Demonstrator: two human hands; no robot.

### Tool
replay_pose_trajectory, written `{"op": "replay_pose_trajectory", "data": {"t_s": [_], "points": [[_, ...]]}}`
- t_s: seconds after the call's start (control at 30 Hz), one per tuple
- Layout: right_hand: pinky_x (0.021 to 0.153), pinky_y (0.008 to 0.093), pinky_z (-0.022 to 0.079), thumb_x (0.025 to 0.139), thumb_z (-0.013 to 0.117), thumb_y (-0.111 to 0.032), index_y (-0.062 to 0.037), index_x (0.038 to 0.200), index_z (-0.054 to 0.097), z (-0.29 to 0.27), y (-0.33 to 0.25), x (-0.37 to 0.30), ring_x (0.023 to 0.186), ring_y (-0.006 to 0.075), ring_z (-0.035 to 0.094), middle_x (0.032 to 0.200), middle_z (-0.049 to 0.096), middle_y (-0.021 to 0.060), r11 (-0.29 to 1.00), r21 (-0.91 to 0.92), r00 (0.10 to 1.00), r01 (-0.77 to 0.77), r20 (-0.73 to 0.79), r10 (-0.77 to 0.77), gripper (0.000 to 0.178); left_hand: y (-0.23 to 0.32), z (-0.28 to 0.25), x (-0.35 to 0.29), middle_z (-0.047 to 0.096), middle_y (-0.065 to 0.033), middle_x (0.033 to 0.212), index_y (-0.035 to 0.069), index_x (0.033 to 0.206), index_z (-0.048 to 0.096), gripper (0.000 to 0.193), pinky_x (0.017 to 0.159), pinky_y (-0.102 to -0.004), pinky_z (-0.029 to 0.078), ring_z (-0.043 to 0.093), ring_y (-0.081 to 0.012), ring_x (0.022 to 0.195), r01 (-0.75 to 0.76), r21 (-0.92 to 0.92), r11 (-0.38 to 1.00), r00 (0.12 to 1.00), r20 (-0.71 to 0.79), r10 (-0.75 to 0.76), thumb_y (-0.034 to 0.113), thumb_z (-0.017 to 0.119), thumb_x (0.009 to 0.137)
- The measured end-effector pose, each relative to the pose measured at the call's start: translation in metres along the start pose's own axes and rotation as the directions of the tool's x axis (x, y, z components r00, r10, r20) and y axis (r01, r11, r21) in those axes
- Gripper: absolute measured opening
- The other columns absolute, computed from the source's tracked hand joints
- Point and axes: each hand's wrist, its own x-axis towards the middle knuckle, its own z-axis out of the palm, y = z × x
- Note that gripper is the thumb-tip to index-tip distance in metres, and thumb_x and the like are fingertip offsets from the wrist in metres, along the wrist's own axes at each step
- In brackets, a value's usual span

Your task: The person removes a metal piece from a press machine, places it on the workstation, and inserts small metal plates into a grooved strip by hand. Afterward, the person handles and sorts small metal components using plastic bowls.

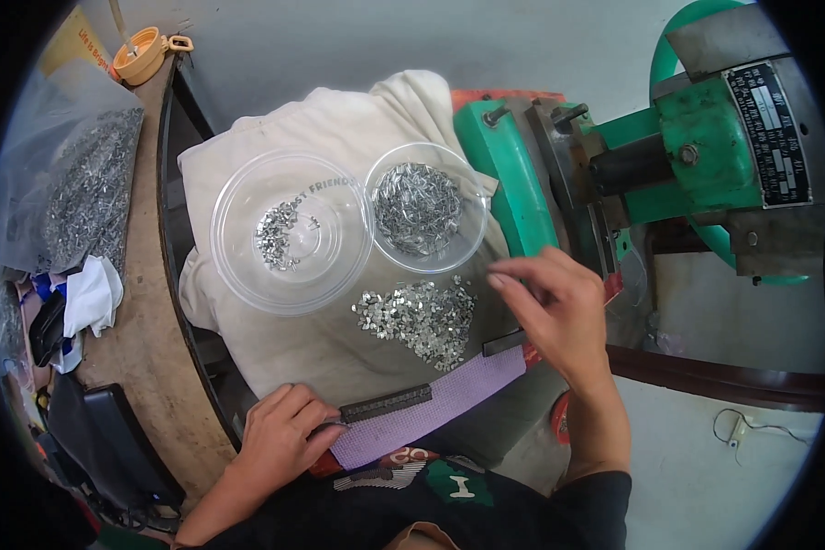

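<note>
My left hand (289,431) is closed at the left end of a dark slotted metal bar (387,402), fingers curled and thumb along its near side. The bar lies on a strip of lilac textured cloth (458,399). My right hand (559,307) hovers right of a loose heap of tiny shiny metal pieces (422,316), its thumb and forefinger pinched together. Whatever may be between those fingertips is too small to make out. Below that hand a second short dark bar (504,344) rests at the cloth's right end.
Beyond the heap stand a clear plastic bowl (234,275) with few metal bits and a fuller clear tub (376,247), both on beige cloth (247,137). A green machine (706,147) rises at right. At left, a wooden table (128,367) carries a plastic bag of metal parts (92,183).
</note>
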Motion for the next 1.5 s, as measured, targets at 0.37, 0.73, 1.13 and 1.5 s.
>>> {"op": "replay_pose_trajectory", "data": {"t_s": [0.37,0.73,1.13,1.5], "points": [[0.070,0.0393,0.052,0.083,0.071,-0.023,-0.0075,0.094,0.077,0.025,-0.005,0.053,0.077,0.0321,0.069,0.082,0.071,0.0160,0.925,-0.372,0.935,-0.074,0.296,0.194,0.020,-0.004,-0.003,-0.008,0.059,-0.0076,0.088,0.007,0.097,0.068,0.028,0.071,-0.0382,0.051,0.061,-0.0278,0.086,-0.012,-0.061,0.998,0.999,0.037,0.014,0.016,0.080,0.073],[0.074,0.0413,0.053,0.080,0.072,-0.022,-0.0084,0.090,0.078,0.034,-0.011,0.070,0.080,0.0340,0.069,0.082,0.071,0.0163,0.879,-0.474,0.898,-0.059,0.360,0.254,0.018,-0.004,-0.006,-0.016,0.057,-0.0085,0.094,0.005,0.102,0.066,0.029,0.076,-0.0394,0.052,0.061,-0.0282,0.092,-0.007,-0.072,0.997,0.999,0.048,0.010,0.016,0.076,0.077],[0.075,0.0416,0.054,0.072,0.075,-0.022,-0.0107,0.081,0.078,0.046,-0.016,0.077,0.080,0.0334,0.069,0.077,0.071,0.0161,0.765,-0.644,0.936,0.012,0.275,0.218,0.015,-0.003,-0.006,-0.011,0.057,-0.0091,0.094,0.005,0.102,0.065,0.027,0.076,-0.0397,0.052,0.061,-0.0291,0.092,-0.006,-0.054,0.999,0.998,0.060,0.009,0.015,0.075,0.078],[0.076,0.0452,0.056,0.065,0.076,-0.019,0.0020,0.083,0.073,0.043,-0.014,0.078,0.083,0.0379,0.070,0.084,0.070,0.0226,0.852,-0.520,0.916,-0.060,0.311,0.254,0.027,-0.001,-0.004,-0.011,0.058,-0.0093,0.092,0.005,0.102,0.066,0.027,0.075,-0.0388,0.052,0.062,-0.0290,0.090,0.019,-0.067,0.998,0.998,0.059,-0.015,0.013,0.075,0.078]]}}
